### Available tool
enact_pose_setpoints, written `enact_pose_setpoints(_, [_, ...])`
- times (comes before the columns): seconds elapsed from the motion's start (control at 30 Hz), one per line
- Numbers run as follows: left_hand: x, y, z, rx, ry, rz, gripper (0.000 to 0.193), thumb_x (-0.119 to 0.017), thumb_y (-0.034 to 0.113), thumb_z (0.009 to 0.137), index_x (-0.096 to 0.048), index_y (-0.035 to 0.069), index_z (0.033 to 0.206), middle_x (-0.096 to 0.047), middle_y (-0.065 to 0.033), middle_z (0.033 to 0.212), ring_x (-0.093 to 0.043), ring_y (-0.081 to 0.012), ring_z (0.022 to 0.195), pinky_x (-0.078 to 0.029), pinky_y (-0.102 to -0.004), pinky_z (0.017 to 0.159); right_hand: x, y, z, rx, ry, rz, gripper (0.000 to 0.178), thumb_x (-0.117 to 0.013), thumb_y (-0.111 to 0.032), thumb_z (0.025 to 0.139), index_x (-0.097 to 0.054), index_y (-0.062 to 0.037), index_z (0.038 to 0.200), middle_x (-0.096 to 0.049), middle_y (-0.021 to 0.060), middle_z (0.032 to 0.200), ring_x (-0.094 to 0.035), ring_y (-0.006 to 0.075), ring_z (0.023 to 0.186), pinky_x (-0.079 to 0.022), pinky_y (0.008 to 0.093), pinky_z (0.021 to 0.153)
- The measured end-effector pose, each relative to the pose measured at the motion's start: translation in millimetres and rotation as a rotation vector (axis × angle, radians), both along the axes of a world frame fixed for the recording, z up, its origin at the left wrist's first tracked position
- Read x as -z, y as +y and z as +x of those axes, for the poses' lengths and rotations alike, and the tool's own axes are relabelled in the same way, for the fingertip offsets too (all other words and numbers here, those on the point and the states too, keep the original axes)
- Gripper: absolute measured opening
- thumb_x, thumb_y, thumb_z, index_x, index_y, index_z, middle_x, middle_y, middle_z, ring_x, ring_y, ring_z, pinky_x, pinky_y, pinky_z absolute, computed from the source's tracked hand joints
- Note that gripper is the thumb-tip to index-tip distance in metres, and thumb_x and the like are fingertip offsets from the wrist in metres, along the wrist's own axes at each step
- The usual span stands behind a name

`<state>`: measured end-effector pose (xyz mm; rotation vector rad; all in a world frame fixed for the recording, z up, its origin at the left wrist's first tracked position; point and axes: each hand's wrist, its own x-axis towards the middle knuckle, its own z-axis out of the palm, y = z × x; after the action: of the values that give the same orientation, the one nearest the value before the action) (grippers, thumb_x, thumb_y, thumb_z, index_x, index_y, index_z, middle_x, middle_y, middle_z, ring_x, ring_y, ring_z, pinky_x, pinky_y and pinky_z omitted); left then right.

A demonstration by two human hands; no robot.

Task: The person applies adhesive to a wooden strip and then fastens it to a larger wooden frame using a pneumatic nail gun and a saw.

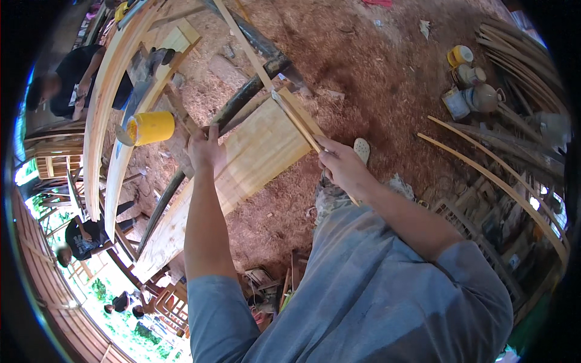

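Note:
My right hand [346, 164] is closed around a thin wooden stick [296, 120]. The stick's far tip looks whitish and lies along the end edge of a wide, pale wooden board [263, 148]. At the board's left edge my left hand [206, 150] has its fingers curled over, beside a dark pole [239, 100] that runs under or along the board; the exact contact is partly hidden. A yellow tub [151, 127] stands just left of my left hand, on a curved timber [124, 157].
Long curved timbers [106, 109] rise at the left, with people [82, 85] beyond them. Paint tubs and jugs [463, 75] stand at the far right near stacked wooden strips [520, 60]. Two curved strips [496, 175] reach in from the right. Shavings cover the brown ground [387, 85].

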<state>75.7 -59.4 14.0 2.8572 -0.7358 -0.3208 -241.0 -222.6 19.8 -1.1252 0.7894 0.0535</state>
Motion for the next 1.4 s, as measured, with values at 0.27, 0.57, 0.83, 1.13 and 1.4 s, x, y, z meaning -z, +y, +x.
enact_pose_setpoints(0.27, [32.8, 26.7, 26.5, 0.042, -0.143, -0.065, 0.045, -0.067, 0.047, 0.088, -0.074, 0.004, 0.100, -0.069, -0.0174, 0.081, -0.067, -0.0330, 0.080, -0.051, -0.0444, 0.076, -6.5, -1.5, -11.5, 0.134, -0.092, 0.329, 0.050, -0.046, -0.008, 0.103, -0.042, -0.0104, 0.152, -0.050, -0.0033, 0.080, -0.045, 0.0055, 0.060, -0.040, 0.0216, 0.052])
enact_pose_setpoints(0.57, [35.4, 24.3, 29.6, -0.033, -0.092, -0.130, 0.050, -0.065, 0.050, 0.091, -0.074, 0.002, 0.100, -0.069, -0.0174, 0.082, -0.067, -0.0317, 0.078, -0.050, -0.0441, 0.075, 5.7, 14.4, -25.0, 0.111, -0.083, 0.358, 0.050, -0.045, -0.009, 0.103, -0.040, -0.0111, 0.152, -0.051, -0.0003, 0.083, -0.046, 0.0057, 0.063, -0.039, 0.0211, 0.051])
enact_pose_setpoints(0.83, [41.9, 28.4, 35.9, 0.004, -0.125, -0.102, 0.047, -0.065, 0.047, 0.092, -0.074, 0.002, 0.102, -0.071, -0.0168, 0.081, -0.068, -0.0288, 0.077, -0.051, -0.0420, 0.073, 7.6, 12.5, -44.0, 0.083, -0.071, 0.231, 0.051, -0.046, -0.008, 0.102, -0.039, -0.0075, 0.153, -0.052, -0.0013, 0.083, -0.046, 0.0054, 0.062, -0.040, 0.0211, 0.052])
enact_pose_setpoints(1.13, [29.9, 20.8, 23.0, 0.011, -0.087, -0.101, 0.049, -0.065, 0.049, 0.091, -0.075, 0.002, 0.102, -0.073, -0.0144, 0.083, -0.070, -0.0263, 0.078, -0.052, -0.0397, 0.073, 6.2, 17.2, -50.0, 0.053, -0.073, 0.178, 0.050, -0.048, -0.008, 0.103, -0.040, -0.0073, 0.152, -0.049, -0.0039, 0.081, -0.044, 0.0046, 0.063, -0.038, 0.0205, 0.052])
enact_pose_setpoints(1.4, [44.2, 28.3, 37.3, -0.028, -0.128, -0.085, 0.050, -0.064, 0.050, 0.092, -0.075, 0.002, 0.101, -0.074, -0.0155, 0.085, -0.070, -0.0275, 0.081, -0.053, -0.0399, 0.076, 10.4, 25.8, -62.0, 0.051, -0.055, 0.157, 0.046, -0.049, -0.009, 0.102, -0.047, -0.0074, 0.148, -0.050, -0.0056, 0.080, -0.042, 0.0035, 0.060, -0.040, 0.0211, 0.053])
